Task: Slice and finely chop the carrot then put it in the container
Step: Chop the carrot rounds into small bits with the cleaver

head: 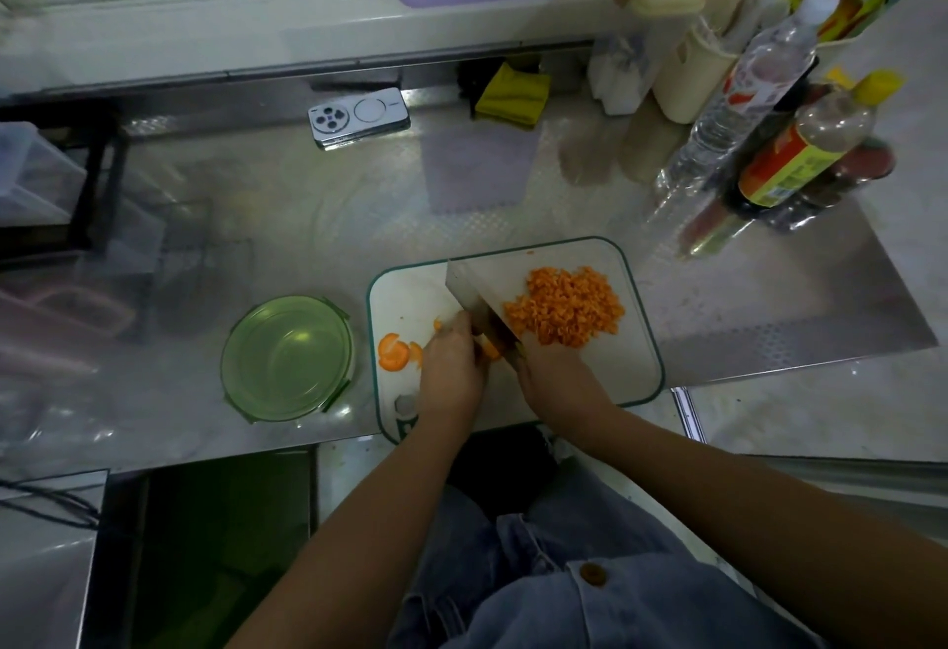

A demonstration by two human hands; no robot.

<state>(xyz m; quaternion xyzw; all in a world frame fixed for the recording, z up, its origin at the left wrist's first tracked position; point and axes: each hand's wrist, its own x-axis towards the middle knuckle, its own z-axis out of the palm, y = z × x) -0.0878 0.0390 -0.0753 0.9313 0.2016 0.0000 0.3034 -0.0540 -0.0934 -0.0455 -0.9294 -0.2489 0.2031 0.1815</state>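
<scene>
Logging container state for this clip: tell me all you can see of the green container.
The green container is round, see-through green, apparently plastic, with darker green clip tabs around its rim. It stands upright and open on the metal counter, just left of the cutting board and apart from it. No carrot shows inside. Neither hand touches it.

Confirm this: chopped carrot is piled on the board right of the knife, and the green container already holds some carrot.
Wrong on the container: the head view shows it empty. The chopped carrot is indeed piled on the board, right of the knife.
</scene>
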